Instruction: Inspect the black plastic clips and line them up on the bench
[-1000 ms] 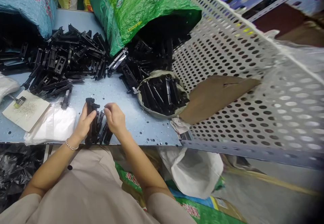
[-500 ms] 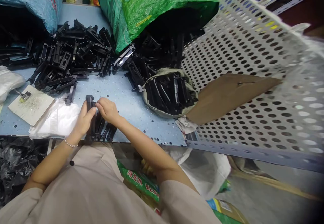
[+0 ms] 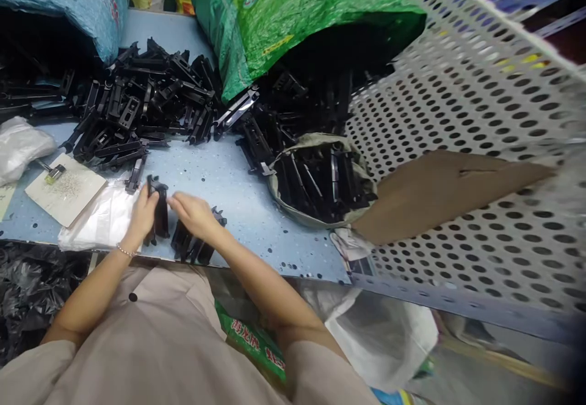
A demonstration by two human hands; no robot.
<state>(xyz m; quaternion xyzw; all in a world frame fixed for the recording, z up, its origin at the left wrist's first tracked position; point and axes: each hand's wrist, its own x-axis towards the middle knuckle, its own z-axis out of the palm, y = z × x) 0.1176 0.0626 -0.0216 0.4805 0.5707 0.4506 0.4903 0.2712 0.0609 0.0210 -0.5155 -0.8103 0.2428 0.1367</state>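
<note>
My left hand is closed round a long black plastic part, held upright near the table's front edge. Just right of its upper end is my right hand, fingers curled into a pinch and slightly blurred. A small gap separates the fingertips from the part, and I cannot make out anything between them. Below my right hand, several similar black plastic parts stand in a row at the edge, partly hidden by the hand and wrist. A big heap of black parts lies farther back.
A green woven sack and a blue sack spill black parts at the back. A cloth-rimmed container of parts stands right, beside brown cardboard and a perforated panel. White plastic bags and a square board lie left.
The black plastic part in my left hand has moved left, apart from the row. My right fingers, earlier touching its upper end, are now slightly off it. The whole view has shifted a little.
</note>
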